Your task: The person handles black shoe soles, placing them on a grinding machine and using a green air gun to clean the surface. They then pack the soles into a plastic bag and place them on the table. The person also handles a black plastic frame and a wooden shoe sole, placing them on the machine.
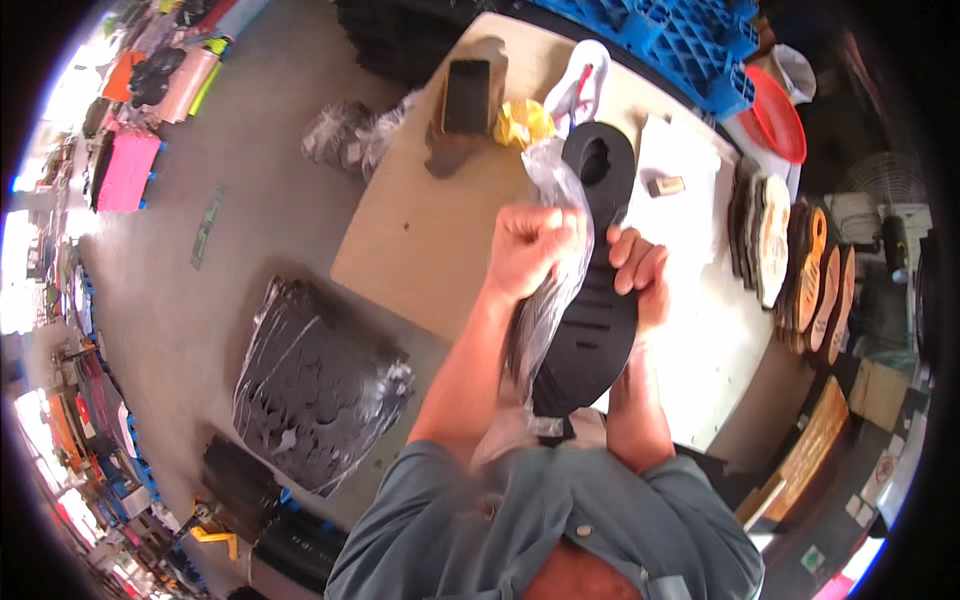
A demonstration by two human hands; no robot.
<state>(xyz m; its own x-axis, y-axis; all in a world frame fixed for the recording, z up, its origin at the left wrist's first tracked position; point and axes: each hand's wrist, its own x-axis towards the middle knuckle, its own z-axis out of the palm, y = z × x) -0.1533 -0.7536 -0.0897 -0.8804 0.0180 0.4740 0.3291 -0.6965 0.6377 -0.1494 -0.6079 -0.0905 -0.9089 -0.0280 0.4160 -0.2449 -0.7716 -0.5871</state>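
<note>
Sole: held over tabletop | left grip: clenched on film | right grip: grasping sole's right edge | progress: sole's face bare, film along left side; remainder unclear

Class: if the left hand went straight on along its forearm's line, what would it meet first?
Probably the upper end of the crumpled clear plastic film, beside the black sole-shaped slab; depth is unclear.
</note>
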